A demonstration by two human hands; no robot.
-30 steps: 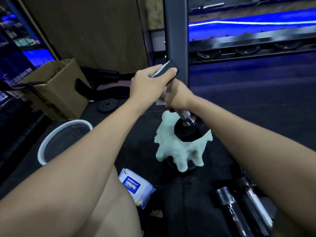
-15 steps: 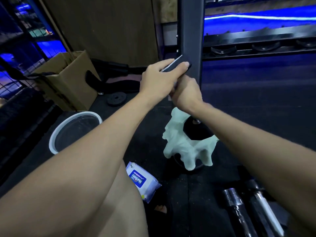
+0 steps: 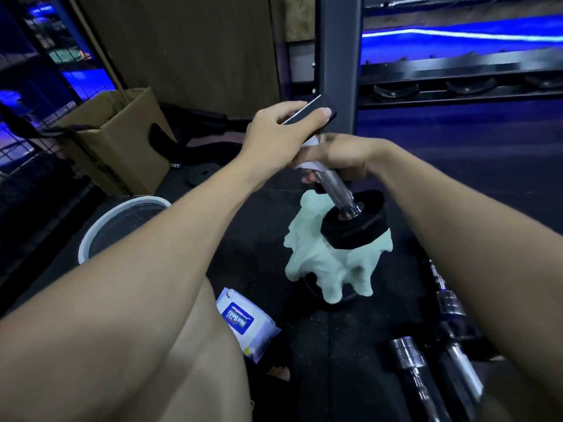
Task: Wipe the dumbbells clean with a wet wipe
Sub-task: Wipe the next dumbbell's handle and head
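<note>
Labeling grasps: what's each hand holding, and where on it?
Left hand grips the dumbbell by its upper head. Right hand wraps a wipe around the top of the handle.

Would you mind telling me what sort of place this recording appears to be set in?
Most likely a gym's weights area. A dumbbell stands on end on dark rubbery flooring, a rack with empty cradles runs behind, and a loose weight plate lies near a cardboard box.
</note>
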